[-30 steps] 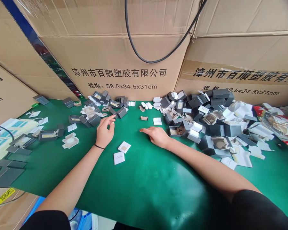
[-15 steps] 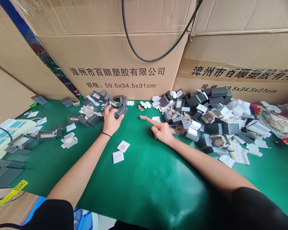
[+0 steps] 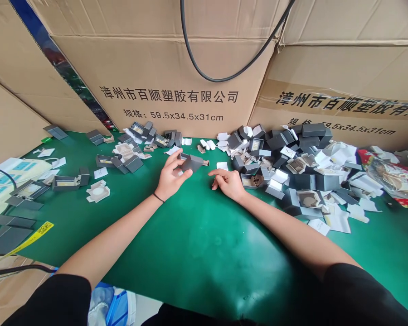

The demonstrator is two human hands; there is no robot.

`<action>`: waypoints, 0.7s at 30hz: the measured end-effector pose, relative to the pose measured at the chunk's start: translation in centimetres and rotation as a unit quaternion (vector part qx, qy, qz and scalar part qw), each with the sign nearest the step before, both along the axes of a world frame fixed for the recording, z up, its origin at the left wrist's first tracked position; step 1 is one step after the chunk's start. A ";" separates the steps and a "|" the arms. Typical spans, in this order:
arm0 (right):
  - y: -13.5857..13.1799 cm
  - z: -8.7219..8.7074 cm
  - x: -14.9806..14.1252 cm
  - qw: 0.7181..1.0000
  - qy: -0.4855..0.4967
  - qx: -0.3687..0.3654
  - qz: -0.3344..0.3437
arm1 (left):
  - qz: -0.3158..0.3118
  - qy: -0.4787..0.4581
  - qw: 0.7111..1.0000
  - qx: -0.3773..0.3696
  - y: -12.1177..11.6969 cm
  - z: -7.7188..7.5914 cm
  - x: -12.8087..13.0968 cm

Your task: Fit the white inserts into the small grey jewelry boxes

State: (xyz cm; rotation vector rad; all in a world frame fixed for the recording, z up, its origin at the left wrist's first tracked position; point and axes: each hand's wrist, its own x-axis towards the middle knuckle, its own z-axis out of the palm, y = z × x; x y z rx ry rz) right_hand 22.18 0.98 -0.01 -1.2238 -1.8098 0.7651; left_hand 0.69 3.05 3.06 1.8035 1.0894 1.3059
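My left hand is raised over the green table, its thumb and fingers closed around a small dark grey cardboard box. The box is tilted, and part of its left side is hidden by the fingers. My right hand is just to its right, apart from the box, with the index finger stretched toward it, the other fingers loosely curled and nothing visible in the grip. A small brown card piece shows right behind the held box. Beyond my right fingertips lies a white paper piece.
A large heap of dark grey boxes and torn white inserts spreads over the right side, beside a red and clear plastic packet. More opened boxes are scattered left. Large cartons wall the back; a black cable hangs down.
My left hand has taken the dark grey box from the back pile and brought it right, toward my right hand. Two white cards at the middle are no longer visible. My right index finger has bent slightly.
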 end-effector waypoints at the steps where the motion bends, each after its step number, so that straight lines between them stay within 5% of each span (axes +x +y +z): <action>1: -0.1 0.1 0.0 0.999 -0.029 0.036 -0.023 | 0.041 -0.022 0.999 0.023 0.6 0.4 0.3; 4: 0.0 0.3 0.1 0.973 -0.163 0.141 -0.078 | 0.086 -0.090 0.991 0.047 0.4 0.9 1.1; 7: 0.7 0.2 0.6 0.930 -0.300 0.181 -0.114 | 0.009 -0.095 0.995 -0.024 -1.6 -0.4 1.8; 12: 1.9 -0.5 1.6 0.889 -0.414 0.138 -0.139 | -0.122 0.041 0.984 -0.126 -3.0 -2.1 2.3; 16: 2.0 -0.6 1.9 0.909 -0.373 0.129 -0.133 | -0.166 0.027 0.975 -0.146 -2.5 -1.0 1.8; 21: 1.7 -0.5 1.7 0.970 -0.147 0.135 -0.141 | -0.107 -0.009 0.977 -0.182 -2.1 -1.0 1.7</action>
